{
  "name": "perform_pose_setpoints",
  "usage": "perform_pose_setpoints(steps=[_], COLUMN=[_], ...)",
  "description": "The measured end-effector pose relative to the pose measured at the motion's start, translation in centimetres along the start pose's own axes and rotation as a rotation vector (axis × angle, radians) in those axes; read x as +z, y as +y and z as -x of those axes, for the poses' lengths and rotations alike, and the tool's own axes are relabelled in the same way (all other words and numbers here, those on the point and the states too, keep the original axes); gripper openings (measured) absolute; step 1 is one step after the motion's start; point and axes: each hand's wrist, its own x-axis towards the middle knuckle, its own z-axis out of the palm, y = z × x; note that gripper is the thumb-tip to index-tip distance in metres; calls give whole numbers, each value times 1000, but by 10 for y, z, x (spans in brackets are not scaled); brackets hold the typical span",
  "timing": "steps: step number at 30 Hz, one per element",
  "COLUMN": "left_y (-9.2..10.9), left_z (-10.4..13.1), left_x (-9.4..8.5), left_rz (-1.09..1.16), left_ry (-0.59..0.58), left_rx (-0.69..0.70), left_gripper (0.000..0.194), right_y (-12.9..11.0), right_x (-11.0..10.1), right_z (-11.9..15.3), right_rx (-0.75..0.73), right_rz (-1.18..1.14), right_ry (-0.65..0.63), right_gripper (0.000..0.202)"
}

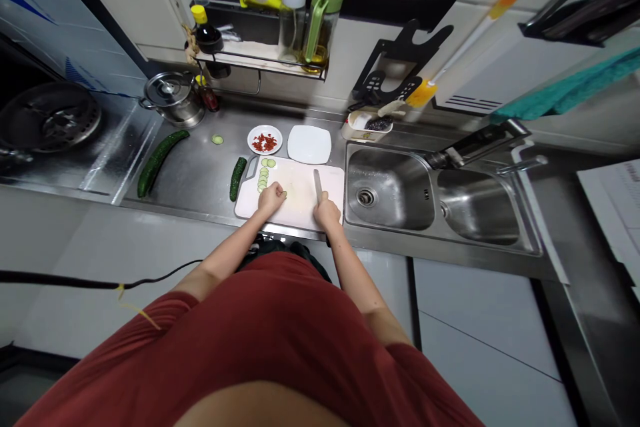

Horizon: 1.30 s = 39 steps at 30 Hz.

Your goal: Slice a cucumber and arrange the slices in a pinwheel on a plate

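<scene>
Over the white cutting board (299, 208), my right hand (328, 212) is wrapped round the handle of a kitchen knife (317, 183), its blade pointing away from me. My left hand (271, 200) is closed at the board's left side, with a small cucumber slice (284, 194) showing at its fingertips. Just beyond that hand, several pale green cucumber slices (263, 179) lie in an overlapping row. A shorter dark green cucumber (238, 179) lies along the board's left edge. Farther left on the steel counter rests a long cucumber (159, 161), with a cut-off piece (217, 139) nearby.
Behind the board stand a round plate (273, 131) of chopped red pieces and a white square plate (309, 145). A double sink (390, 219) adjoins on the right. A lidded steel pot (173, 99) and a black wok (47, 121) are at left. Bottles fill the wall shelf (255, 57).
</scene>
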Motion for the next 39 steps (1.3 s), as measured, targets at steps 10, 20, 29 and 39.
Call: perform_pose_setpoints(steps=[10,20,29,39], left_y=[-52,-56,-48,-40], left_z=[5,8,10,11], left_x=[-26,-24,-20,-17], left_rz=[22,-194,-264,-236], left_ry=[209,249,265,330], left_rx=[-89,-6,-20,-80], left_gripper=[14,15,30,34], right_y=[-2,-2,-2,1], right_x=[2,5,7,7], right_z=[-1,-1,-2,-3], right_rx=[-25,-33,-48,-92], right_rz=[-10,18,26,50], right_ry=[1,14,34,14], right_gripper=[39,39,37,42])
